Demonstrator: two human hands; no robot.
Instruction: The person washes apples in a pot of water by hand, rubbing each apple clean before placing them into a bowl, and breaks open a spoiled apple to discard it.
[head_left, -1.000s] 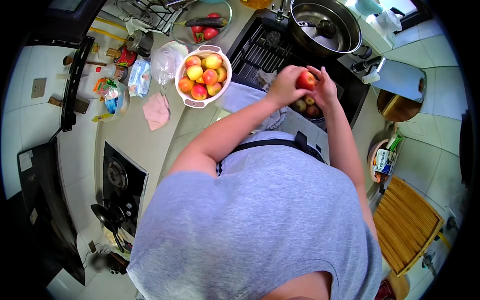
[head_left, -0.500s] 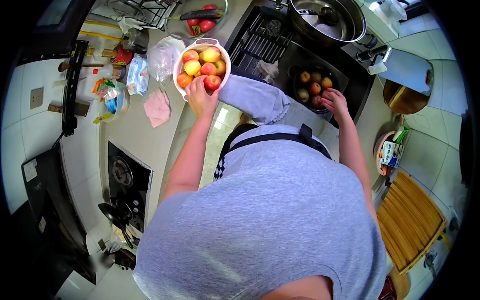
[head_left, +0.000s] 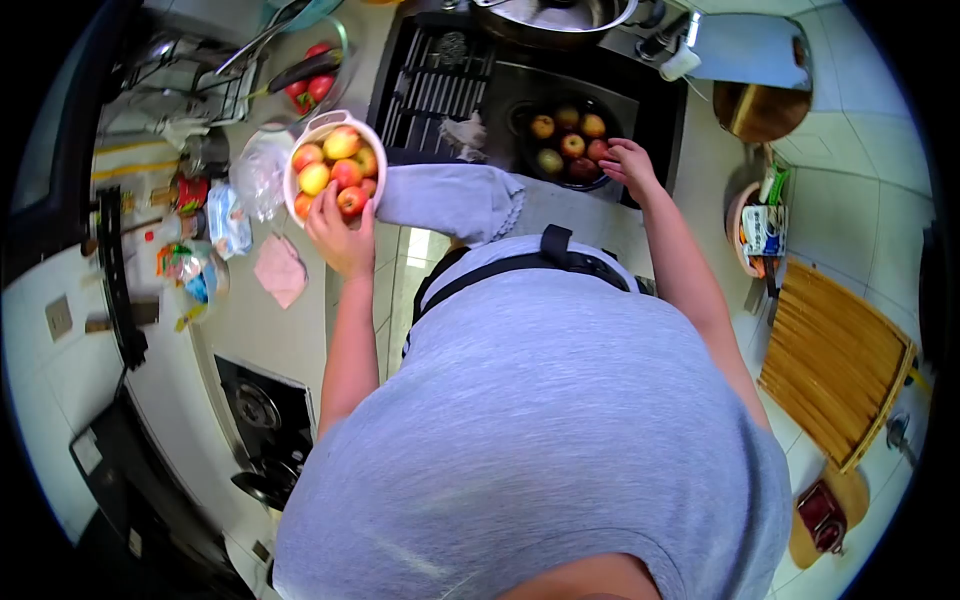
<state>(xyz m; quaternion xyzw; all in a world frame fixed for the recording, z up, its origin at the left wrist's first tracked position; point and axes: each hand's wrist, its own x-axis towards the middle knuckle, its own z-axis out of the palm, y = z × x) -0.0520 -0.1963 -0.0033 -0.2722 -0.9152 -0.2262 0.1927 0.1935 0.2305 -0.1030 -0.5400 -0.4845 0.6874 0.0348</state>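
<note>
Status change: the left hand (head_left: 345, 240) had left the sink (head_left: 655, 130), where both hands had held a red apple, and was at the pink-rimmed colander (head_left: 289, 185) on the bench (head_left: 290, 335). This suggested that the apple had been carried across to the colander; complete release could not be confirmed.

Left fingers: partly spread around the front red apple (head_left: 351, 200) in the colander; whether they gripped it could not be told. Right hand (head_left: 632, 170): fingers loosely bent and partly open, holding nothing visible, just beside the outer apple (head_left: 598, 149) in the black basin (head_left: 527, 152); contact could not be determined. The basin sat in the sink.

Count, apples: seven visible in the basin; at least eight in the colander, the exact number being hidden by overlap and the left hand.

Count, surrounding items: one grey towel (head_left: 440, 200) beside the colander, over the sink's near edge; one pink cloth (head_left: 280, 270) on the bench; one glass bowl (head_left: 346, 55) behind the colander, containing one eggplant (head_left: 305, 70) and at least three red vegetables (head_left: 320, 88); one large metal pot (head_left: 560, 37) at the sink's far side.
</note>
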